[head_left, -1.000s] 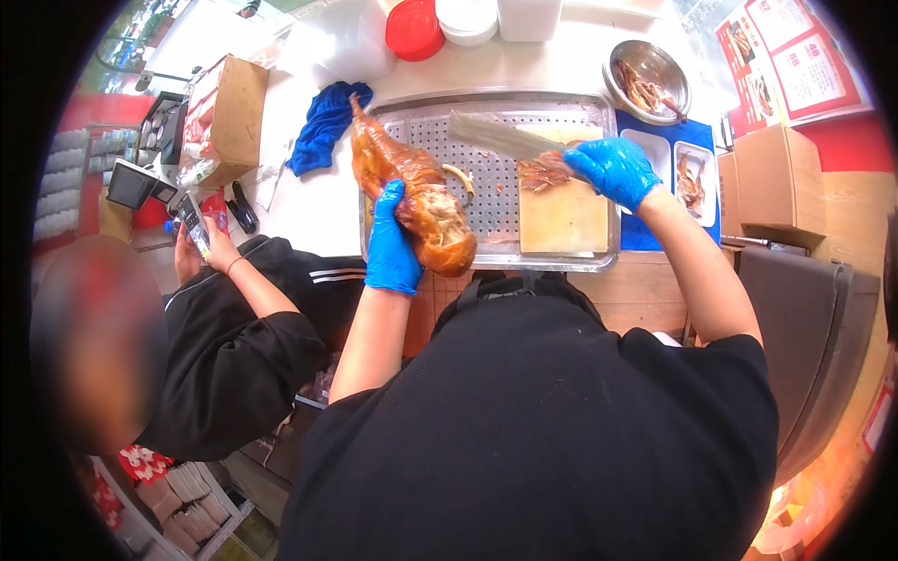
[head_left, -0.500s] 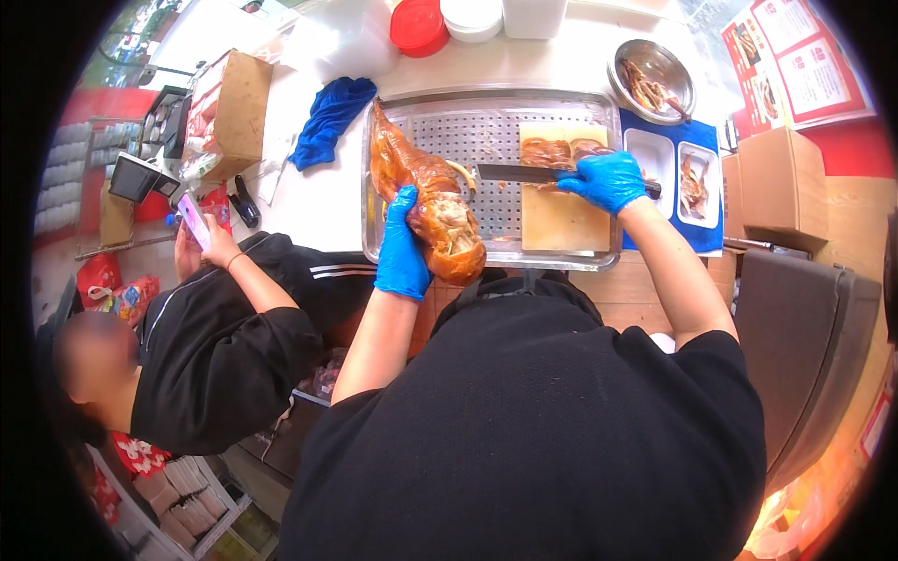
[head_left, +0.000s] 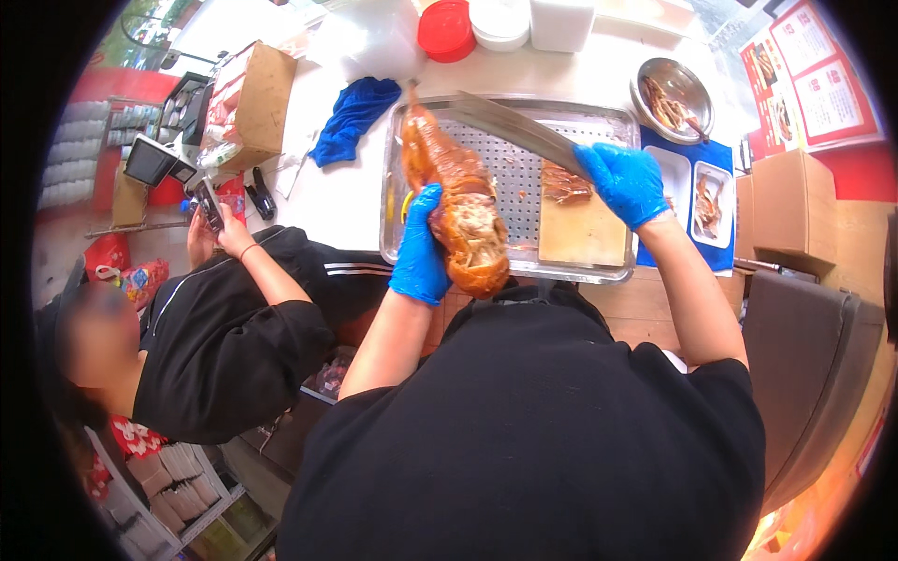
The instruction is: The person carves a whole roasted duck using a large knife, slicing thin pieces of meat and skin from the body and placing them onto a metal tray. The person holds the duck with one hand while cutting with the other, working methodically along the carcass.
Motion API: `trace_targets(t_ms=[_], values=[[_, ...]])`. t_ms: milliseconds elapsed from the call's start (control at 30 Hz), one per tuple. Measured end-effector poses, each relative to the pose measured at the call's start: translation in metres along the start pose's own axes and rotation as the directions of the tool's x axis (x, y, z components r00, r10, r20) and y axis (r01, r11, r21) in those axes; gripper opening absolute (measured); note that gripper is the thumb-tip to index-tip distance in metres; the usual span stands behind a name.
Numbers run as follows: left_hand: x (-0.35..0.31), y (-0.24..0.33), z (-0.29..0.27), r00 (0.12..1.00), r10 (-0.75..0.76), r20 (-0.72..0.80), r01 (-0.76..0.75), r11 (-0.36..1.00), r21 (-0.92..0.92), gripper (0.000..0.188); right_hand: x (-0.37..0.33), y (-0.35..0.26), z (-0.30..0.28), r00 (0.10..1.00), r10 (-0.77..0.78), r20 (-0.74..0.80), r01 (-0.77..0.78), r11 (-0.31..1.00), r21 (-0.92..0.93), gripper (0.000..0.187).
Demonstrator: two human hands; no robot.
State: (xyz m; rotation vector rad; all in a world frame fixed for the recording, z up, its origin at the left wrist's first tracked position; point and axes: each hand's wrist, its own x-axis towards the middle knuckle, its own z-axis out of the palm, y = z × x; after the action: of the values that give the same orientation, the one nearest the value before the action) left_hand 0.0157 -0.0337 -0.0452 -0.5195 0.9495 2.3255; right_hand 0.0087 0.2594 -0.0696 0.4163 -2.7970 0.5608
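before us on the counter lies the tray; in its right half sits the board, with cut meat at the board's far end. over the tray's left side is the bird in our left hand, its near end out past the front edge. the knife, in our right hand, slants from above the board toward the bird. right of the tray, two dishes stand on a mat; what the left one holds, we can't quite tell. behind them stands a bowl. a rag lies left of the tray, tubs behind it.
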Motion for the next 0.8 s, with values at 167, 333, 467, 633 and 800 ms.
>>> trace_targets(t_ms=[167,333,467,633,800], values=[[-0.026,0.003,0.055,0.994,0.001,0.112,-0.015,0.992,0.124,0.061,0.061,-0.079,-0.052,0.947,-0.233,-0.219,0.259,0.961,0.093,0.029],[-0.033,0.008,0.06,0.991,0.01,0.137,-0.037,0.981,0.19,0.066,0.069,-0.092,-0.063,0.899,-0.296,-0.321,0.332,0.941,0.062,0.036],[-0.036,0.01,0.055,0.986,-0.018,0.163,-0.001,0.994,0.112,0.068,0.07,-0.098,-0.068,0.92,-0.306,-0.245,0.337,0.936,0.098,0.034],[-0.037,0.01,0.053,0.982,-0.021,0.188,0.001,0.994,0.108,0.071,0.071,-0.1,-0.062,0.896,-0.312,-0.317,0.354,0.931,0.084,0.04],[-0.039,0.01,0.054,0.979,-0.021,0.2,-0.001,0.994,0.109,0.07,0.072,-0.105,-0.062,0.881,-0.328,-0.342,0.372,0.925,0.071,0.043]])
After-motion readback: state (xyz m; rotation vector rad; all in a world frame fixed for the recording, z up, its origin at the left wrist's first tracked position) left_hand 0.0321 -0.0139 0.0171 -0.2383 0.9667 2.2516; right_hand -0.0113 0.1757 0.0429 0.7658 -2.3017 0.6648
